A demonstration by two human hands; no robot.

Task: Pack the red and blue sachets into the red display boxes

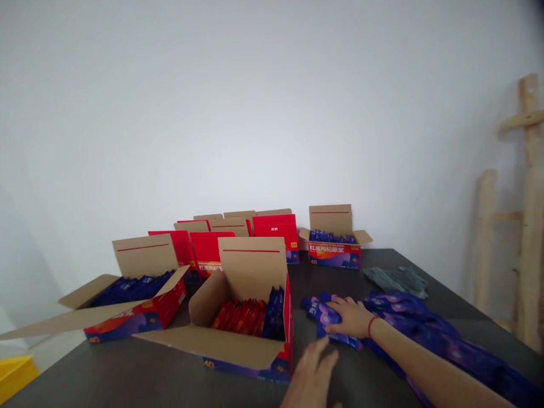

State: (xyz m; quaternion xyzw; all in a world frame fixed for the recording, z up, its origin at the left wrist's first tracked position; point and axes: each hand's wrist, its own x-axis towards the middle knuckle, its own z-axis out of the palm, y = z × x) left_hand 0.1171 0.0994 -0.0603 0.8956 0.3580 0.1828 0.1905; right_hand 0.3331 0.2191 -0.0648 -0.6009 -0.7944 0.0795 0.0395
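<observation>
My right hand (pixel 351 318), with a red string at the wrist, lies over a few blue-purple sachets (pixel 315 307) on the dark table, its fingers bent onto them. My left hand (pixel 312 368) is just to the left and nearer, above the table, fingers apart and nothing in it. Left of it stands an open box (pixel 250 358) with red sachets (pixel 240 317) and a row of blue sachets (pixel 274 314) at its right side. A long pile of blue-purple sachets (pixel 446 345) stretches under and behind my right forearm.
Another open box (pixel 159 317) at the left holds blue sachets. Red boxes (pixel 276 228) stand farther back, beside an open box (pixel 334 258) of blue sachets. A grey cloth-like item (pixel 397 279), a wooden frame (pixel 531 226) and a yellow bin (pixel 17 377) also show.
</observation>
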